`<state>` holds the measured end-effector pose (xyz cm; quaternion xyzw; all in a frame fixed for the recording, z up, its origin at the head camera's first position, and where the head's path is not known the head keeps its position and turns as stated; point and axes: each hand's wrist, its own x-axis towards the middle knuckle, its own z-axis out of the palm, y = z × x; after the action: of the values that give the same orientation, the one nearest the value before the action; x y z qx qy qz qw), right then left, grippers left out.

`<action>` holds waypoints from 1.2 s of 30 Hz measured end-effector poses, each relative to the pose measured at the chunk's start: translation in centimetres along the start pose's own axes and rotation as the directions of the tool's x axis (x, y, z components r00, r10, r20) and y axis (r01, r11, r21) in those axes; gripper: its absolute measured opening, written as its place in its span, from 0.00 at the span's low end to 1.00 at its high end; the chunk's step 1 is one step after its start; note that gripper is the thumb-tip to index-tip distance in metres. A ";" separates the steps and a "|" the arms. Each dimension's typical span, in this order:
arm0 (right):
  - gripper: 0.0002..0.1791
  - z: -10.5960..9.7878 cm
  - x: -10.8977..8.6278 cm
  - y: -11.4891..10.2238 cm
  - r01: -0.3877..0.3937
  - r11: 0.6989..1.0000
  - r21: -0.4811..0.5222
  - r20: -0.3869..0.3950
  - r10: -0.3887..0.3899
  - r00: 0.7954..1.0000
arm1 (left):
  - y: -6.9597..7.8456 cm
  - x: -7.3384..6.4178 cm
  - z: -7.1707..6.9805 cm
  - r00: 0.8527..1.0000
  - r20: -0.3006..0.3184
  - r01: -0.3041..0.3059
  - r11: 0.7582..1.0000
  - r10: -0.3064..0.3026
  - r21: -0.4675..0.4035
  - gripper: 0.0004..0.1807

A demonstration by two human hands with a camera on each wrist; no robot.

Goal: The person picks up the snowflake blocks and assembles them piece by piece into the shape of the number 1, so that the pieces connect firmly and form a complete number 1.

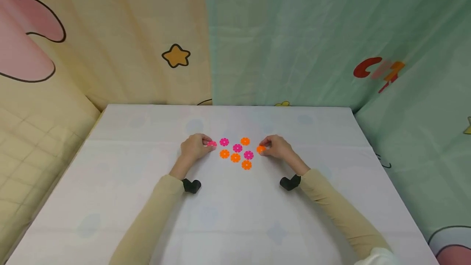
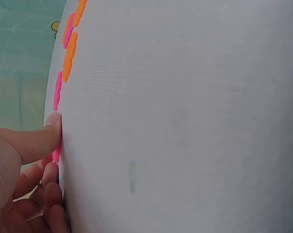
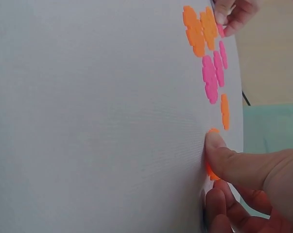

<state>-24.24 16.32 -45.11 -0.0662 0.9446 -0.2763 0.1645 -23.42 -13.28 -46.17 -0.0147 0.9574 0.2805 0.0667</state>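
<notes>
My left hand [image 1: 194,146] holds a pink notched plastic disc [image 1: 212,144] between thumb and fingers, at the left end of a loose group of discs on the white table. In the left wrist view the thumb [image 2: 43,138] covers much of that disc. At the right end, my right hand [image 1: 277,147] grips an orange notched disc [image 1: 260,149] by its edge, low at the tabletop. The right wrist view shows its thumb [image 3: 233,162] lying over the disc. Between the hands lie more flat discs, including a pink disc [image 1: 237,148] and an orange disc [image 1: 235,157].
A pale printed cloth covers the table [image 1: 235,224]. Behind it hang a yellow curtain [image 1: 128,32] and a green curtain [image 1: 294,32]. Black wrist mounts sit at the left sleeve [image 1: 191,186] and the right sleeve [image 1: 312,183].
</notes>
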 end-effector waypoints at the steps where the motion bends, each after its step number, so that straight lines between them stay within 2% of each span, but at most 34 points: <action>1: 0.18 0.0 0.0 0.0 0.000 1.000 0.002 0.001 0.000 1.000 | 0.0 0.0 0.0 1.000 0.002 0.006 1.000 -0.006 0.000 0.17; 12: 0.17 0.4 -0.1 -0.3 -0.031 0.999 -0.005 -0.031 0.031 0.999 | 0.5 -0.5 0.1 1.000 -0.010 0.013 1.000 -0.013 0.024 0.17; 24: 0.17 0.7 -0.3 -0.1 -0.037 0.999 0.030 -0.064 0.039 0.997 | 0.7 -1.2 0.9 0.993 -0.113 -0.025 0.999 0.029 0.036 0.17; 31: 0.16 0.8 -0.3 0.4 -0.013 0.996 0.086 -0.083 0.020 0.996 | 0.9 -1.7 1.6 0.980 -0.199 -0.002 1.000 0.006 0.024 0.18; 36: 0.15 0.7 -0.6 0.9 0.030 0.987 0.156 -0.105 -0.014 0.994 | 1.1 -2.0 1.9 0.975 -0.224 -0.003 1.000 0.006 0.017 0.17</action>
<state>-23.49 16.87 -45.96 -0.0490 0.9263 -0.3549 0.1169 -21.31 -11.33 -46.88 -0.0434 0.9612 0.2692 -0.0420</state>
